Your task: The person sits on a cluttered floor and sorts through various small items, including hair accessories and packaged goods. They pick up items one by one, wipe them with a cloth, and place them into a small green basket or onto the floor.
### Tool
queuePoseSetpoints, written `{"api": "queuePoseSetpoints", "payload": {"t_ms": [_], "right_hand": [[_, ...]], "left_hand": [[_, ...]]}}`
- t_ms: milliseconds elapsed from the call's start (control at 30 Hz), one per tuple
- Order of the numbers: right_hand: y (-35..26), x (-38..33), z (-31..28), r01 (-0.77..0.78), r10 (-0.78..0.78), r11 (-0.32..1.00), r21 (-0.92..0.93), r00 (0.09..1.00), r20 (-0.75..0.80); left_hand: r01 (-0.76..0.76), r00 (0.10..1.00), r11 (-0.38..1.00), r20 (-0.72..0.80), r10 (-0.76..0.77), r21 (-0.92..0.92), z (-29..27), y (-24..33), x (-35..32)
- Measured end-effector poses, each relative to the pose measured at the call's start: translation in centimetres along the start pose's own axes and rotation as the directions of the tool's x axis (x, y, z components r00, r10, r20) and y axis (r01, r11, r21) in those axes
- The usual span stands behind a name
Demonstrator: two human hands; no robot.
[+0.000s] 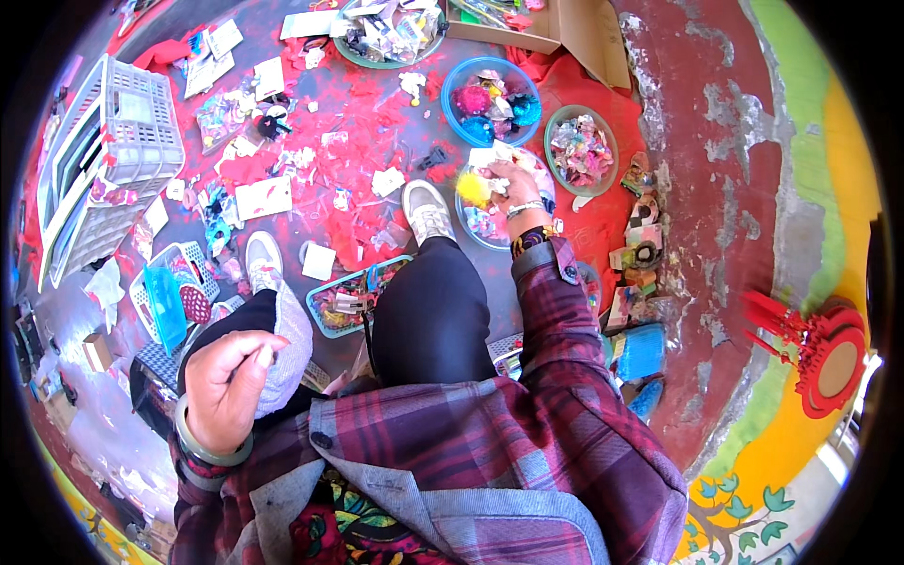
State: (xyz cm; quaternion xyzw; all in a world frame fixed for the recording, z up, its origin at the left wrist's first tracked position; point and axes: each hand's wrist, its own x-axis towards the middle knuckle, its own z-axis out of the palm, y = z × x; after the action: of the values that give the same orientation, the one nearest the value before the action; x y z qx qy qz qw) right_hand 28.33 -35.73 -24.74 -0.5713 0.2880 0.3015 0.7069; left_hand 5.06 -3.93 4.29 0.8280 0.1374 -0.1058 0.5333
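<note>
My left hand [224, 388], with a pale bangle at its wrist, is raised above my left thigh. Its thumb and forefinger are pressed together, and whatever may be between them is too small to make out. Right behind it, grey knit cloth [287, 363] lies over my left knee. My right hand [516, 188] reaches out past my right knee, over a blue-rimmed basin [460, 215] of mixed colourful bits. Its fingers are closed around something whitish, and a yellow fluffy pompom [474, 189] shows right beside the fingertips.
Beyond it stand a blue basin [445, 94] of shiny pompoms and a green-rimmed basin [615, 155] of pink pieces. A long tray [330, 325] of clips lies between my feet. Grey crates [141, 122] stand at left; scraps litter the floor [377, 122]. A cardboard box [593, 42] sits at the back.
</note>
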Motion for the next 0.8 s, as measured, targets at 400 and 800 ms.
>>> {"api": "queuePoseSetpoints", "payload": {"t_ms": [400,800], "right_hand": [[-2.9,0.0,-10.0,0.041,-0.019,0.996,0.085,0.969,-0.245],[0.5,4.5,2.6,0.007,0.016,0.936,-0.352,0.998,0.06]], "left_hand": [[-0.069,0.997,0.997,-0.015,0.07,0.045,-0.8,0.4,-0.6],[-0.157,0.987,0.987,-0.031,0.158,0.037,-1.4,-1.0,-1.9]]}}
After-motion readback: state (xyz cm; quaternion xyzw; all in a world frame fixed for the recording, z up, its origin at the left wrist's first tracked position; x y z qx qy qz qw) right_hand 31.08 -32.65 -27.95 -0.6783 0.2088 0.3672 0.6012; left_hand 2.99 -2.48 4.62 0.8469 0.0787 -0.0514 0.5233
